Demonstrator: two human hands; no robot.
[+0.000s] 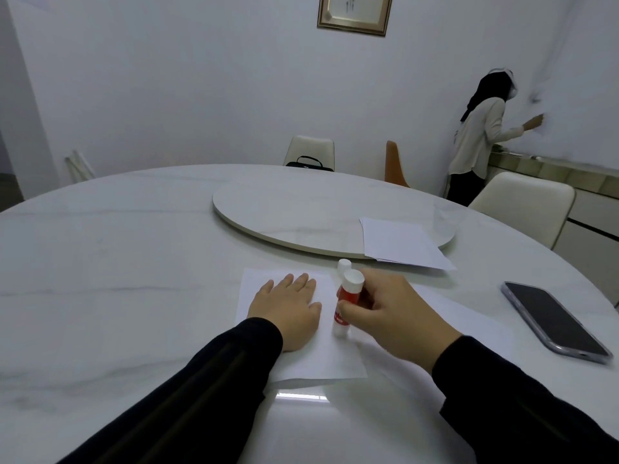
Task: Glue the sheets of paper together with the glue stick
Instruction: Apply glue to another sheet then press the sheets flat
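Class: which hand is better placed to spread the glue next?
Right. The right hand already grips the glue stick, tip down on the sheet; the left hand lies flat, holding it.

- Two arms enter frame: left from 7 o'clock, right from 4 o'clock.
- Left sleeve [187,390]: black, long, soft knit-like fabric, faint darker lengthwise stripes along the forearm; cuff ends at the wrist.
- Right sleeve [522,403]: same black fabric, plain as far as visible; cuff also at the wrist.
- Hands bare: left hand [288,309], right hand [395,316]. No gloves, rings or watch visible.
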